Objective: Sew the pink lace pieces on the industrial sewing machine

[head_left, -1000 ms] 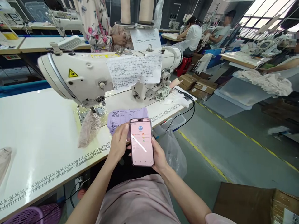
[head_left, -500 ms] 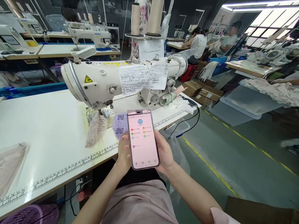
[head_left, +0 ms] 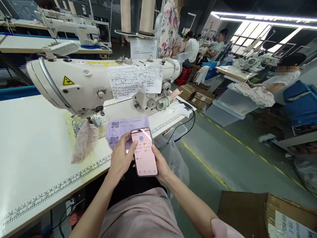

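A smartphone (head_left: pixel 146 163) with a pink screen showing several coloured icons is held upright over my lap, just off the table's front edge. My right hand (head_left: pixel 162 165) grips its right side, thumb along the edge and fingers hidden behind. At the left side my left hand (head_left: pixel 121 157) is closed on the phone, its thumb over the screen and index finger by the upper corner. Behind the phone lies a purple paper sheet (head_left: pixel 133 123) with QR codes. A pale mesh cloth piece (head_left: pixel 81 143) sits under the needle area of the white sewing machine (head_left: pixel 83 74).
Handwritten notes (head_left: pixel 126 81) hang on the machine, with thread cones (head_left: pixel 147 16) above. A ruler strip (head_left: pixel 61 185) runs along the white table's front. Cardboard boxes (head_left: pixel 242 211) stand on the floor at right. Other people (head_left: pixel 192 48) sit at machines further back.
My left hand has shifted up the phone's side, bringing its thumb over the screen. The phone sits lower and further left in view, uncovering more purple paper. The view has turned right.
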`<state>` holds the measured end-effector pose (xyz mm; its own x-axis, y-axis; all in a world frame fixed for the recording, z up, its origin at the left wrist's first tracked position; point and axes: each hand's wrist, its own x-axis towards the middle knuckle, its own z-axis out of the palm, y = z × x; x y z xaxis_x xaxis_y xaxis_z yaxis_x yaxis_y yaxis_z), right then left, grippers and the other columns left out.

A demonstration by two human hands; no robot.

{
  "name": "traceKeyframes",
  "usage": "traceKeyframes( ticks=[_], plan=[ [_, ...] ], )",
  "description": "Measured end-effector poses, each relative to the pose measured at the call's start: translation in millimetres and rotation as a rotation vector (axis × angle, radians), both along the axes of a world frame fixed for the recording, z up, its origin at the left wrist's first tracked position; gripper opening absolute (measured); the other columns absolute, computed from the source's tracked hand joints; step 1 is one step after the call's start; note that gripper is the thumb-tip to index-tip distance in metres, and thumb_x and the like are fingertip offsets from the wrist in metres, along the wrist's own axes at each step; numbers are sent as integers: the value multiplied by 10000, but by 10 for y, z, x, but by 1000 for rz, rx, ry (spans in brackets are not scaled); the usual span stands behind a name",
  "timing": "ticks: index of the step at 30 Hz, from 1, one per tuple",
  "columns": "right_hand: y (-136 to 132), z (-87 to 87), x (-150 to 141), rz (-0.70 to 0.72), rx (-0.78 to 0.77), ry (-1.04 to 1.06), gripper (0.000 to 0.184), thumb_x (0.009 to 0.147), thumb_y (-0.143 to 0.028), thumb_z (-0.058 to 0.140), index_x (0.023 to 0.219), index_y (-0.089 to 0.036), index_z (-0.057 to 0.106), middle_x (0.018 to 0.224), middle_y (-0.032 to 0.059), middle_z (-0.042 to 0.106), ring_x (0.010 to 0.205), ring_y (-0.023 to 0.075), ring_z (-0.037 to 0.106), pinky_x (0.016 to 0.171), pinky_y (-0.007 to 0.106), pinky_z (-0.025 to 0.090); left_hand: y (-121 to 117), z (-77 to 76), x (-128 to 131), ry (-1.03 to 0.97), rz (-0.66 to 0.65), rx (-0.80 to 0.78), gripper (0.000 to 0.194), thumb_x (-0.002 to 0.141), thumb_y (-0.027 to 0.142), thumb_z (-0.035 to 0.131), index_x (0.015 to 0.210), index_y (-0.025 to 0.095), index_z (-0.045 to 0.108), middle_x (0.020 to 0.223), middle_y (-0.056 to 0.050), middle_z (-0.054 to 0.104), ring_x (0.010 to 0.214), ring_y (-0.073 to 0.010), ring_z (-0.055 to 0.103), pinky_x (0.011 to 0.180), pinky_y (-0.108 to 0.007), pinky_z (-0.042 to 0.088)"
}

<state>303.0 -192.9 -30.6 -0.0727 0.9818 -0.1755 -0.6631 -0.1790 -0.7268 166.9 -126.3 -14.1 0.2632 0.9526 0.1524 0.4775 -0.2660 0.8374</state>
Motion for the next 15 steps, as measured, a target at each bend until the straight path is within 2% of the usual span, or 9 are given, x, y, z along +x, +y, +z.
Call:
traceKeyframes(
  ticks=[11,15],
  plan=[
    [-18,-97,-51,7,28,-90,646,770,-656,653,1197,-172,636,945,96,748,910,257,708,832,420,563,2,-18,46,82,78,33,498,919,545,496,1279,201,487,1209,-121,665,1117,-281,629,934,-461,508],
    [-41,-10,-23,-36,15,-73,639,773,-660,639,1184,-170,651,966,110,749,935,273,704,823,426,571,-2,-38,29,119,64,79,407,988,480,339,1232,211,524,1215,-97,663,1129,-251,619,963,-448,491]
  ],
)
